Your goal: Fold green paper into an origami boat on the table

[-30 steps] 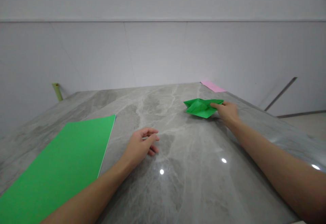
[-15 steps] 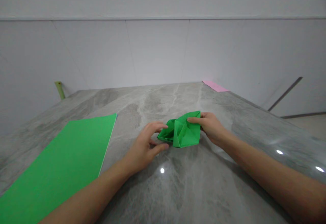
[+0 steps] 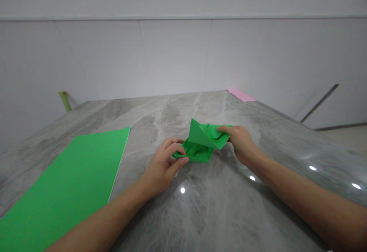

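Fingers of the left hand are pinched shut on the near left corner of the folded green paper. That corner is held between the thumb and the fingertips, low down and close to the grey marble table. The far right corner of the paper is gripped by the right hand, with the thumb on top and the other fingers tucked under the fold. The folded green paper is held between the two hands, near the middle of the table. Its right side is lifted up higher than its left side, so the paper is tilted. One pointed flap is stuck up at the top, and creases can be seen across it. It cannot be told whether the low edge is touching the table. A big flat green sheet is laid on the table to the left, well apart from the hands. A small pink sheet is laid at the far right corner of the table, by the white wall. A thin yellow-green post is seen past the far left corner of the table.
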